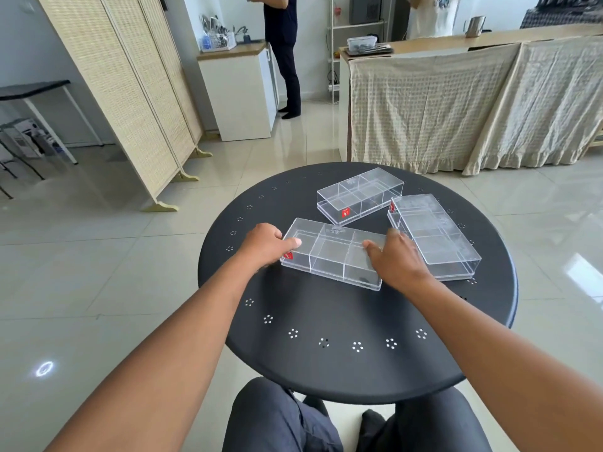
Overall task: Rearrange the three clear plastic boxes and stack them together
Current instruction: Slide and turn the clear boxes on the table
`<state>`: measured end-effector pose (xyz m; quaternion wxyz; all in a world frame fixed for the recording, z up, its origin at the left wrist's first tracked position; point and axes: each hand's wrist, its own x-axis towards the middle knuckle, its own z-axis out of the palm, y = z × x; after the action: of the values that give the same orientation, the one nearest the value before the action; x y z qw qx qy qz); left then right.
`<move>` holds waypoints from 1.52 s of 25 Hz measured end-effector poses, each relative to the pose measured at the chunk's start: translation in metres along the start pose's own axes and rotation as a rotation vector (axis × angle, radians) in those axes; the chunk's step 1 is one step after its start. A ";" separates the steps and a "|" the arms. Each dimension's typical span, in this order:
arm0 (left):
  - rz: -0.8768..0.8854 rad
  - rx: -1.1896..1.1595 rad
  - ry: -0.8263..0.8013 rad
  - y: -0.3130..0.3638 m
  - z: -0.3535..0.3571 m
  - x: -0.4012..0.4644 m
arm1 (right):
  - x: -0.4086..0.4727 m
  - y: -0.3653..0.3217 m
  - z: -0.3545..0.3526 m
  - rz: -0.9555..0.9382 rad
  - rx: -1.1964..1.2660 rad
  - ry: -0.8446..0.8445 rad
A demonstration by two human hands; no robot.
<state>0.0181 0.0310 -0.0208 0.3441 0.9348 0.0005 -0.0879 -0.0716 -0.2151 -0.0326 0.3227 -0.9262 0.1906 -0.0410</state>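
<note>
table [326,308]: black, with small white flower-shaped dot patterns
boxes [332,256]: clear, with red labels [346,212]
screen [114,76]: beige woven

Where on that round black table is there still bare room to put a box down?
The widest bare stretch of the round black table lies on the near side, between the nearest clear box and the dotted rim by the knees. The far-left part is also bare. The right and far side are crowded: the far box and right box sit close, and left hand and right hand flank the nearest box.

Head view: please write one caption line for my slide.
Both hands, left and right, grip the near box on a round table; two boxes lie behind.
</note>
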 end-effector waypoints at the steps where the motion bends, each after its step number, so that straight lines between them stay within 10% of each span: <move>1: -0.033 -0.052 -0.034 -0.005 -0.002 0.000 | -0.001 -0.002 -0.001 0.039 0.007 -0.001; 12: -0.200 -0.460 -0.102 -0.011 -0.002 -0.026 | 0.003 -0.015 -0.011 0.301 0.832 -0.135; 25: 0.240 -0.362 0.164 -0.012 -0.024 -0.071 | -0.024 -0.012 -0.028 -0.040 0.738 -0.094; 38: 0.132 -0.531 0.186 -0.048 0.010 -0.100 | -0.049 0.023 0.019 0.069 0.796 0.084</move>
<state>-0.0844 0.0672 -0.0423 0.5803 0.8140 -0.0059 0.0241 -0.1205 -0.2023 -0.0593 0.6495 -0.7193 0.2040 -0.1386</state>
